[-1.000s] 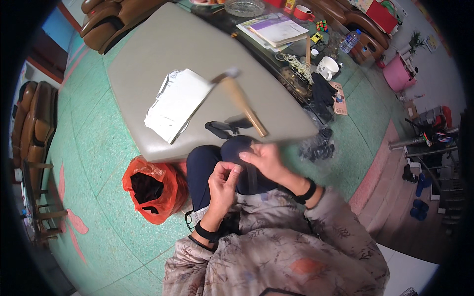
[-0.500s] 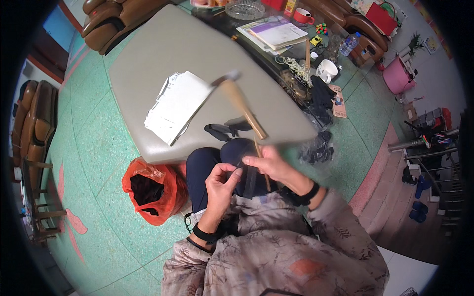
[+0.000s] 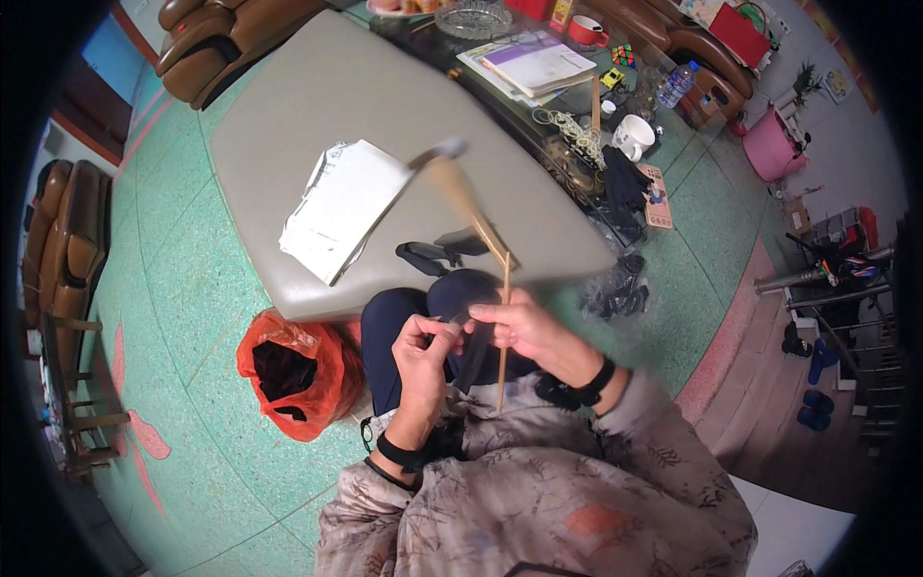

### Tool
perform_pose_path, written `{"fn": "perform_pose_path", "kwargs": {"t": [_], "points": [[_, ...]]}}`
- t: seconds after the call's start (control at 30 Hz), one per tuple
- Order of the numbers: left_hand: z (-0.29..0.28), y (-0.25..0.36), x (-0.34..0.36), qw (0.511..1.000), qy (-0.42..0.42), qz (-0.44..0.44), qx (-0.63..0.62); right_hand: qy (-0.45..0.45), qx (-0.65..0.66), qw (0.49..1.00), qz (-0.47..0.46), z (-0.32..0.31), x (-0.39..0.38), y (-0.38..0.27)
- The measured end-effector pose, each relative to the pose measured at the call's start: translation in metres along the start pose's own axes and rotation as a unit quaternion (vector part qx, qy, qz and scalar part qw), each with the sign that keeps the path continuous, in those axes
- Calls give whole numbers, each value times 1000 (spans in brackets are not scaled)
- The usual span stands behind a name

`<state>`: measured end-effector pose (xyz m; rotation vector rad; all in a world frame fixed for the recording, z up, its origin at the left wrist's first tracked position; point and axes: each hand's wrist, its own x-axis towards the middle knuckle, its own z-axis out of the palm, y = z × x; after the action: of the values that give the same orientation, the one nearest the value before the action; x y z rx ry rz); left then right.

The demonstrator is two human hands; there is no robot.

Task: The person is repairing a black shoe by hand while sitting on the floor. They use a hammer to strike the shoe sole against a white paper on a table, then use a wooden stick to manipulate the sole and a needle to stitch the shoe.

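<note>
Over my lap, my left hand (image 3: 423, 354) and my right hand (image 3: 527, 332) are close together, thumbs and fingers pinched. A narrow dark strip (image 3: 471, 358) runs between them and hangs down; its material is hard to tell. My right hand also holds a thin wooden stick (image 3: 503, 370), nearly upright. Beyond my knees, on the grey padded surface, lies a hammer-like tool (image 3: 471, 213) with a wooden handle. More black strips (image 3: 428, 257) rest beside its handle end. A stack of white paper (image 3: 346, 207) is to the left.
An orange plastic bag (image 3: 332, 370) with dark contents stands on the green floor left of my legs. At the right, a dark table carries notebooks (image 3: 538, 65), a white mug (image 3: 634, 137), tangled cord (image 3: 577, 135) and a water bottle (image 3: 679, 85). Black bundles in clear plastic (image 3: 617, 288) lie right of my knees.
The stick in my right hand has swung from a slant to nearly upright. The dark strip shows more plainly between my hands, which have shifted only slightly.
</note>
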<state>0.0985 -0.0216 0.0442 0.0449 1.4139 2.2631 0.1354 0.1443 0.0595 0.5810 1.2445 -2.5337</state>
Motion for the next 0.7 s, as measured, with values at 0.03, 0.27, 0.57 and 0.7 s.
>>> {"fn": "perform_pose_path", "kwargs": {"t": [0.03, 0.27, 0.57, 0.7], "points": [[-3, 1, 2, 1000, -6, -12, 19, 8, -21, 1000, -9, 5, -3, -2], [0, 10, 5, 995, -14, -26, 98, 45, -65, 995, -54, 7, -4, -3], [2, 11, 5, 993, -5, 2, 118, 58, 55, 996, -26, 5, 1, 7], [-2, 3, 8, 988, 4, 3, 157, 90, -9, 995, -50, 14, -3, 7]]}}
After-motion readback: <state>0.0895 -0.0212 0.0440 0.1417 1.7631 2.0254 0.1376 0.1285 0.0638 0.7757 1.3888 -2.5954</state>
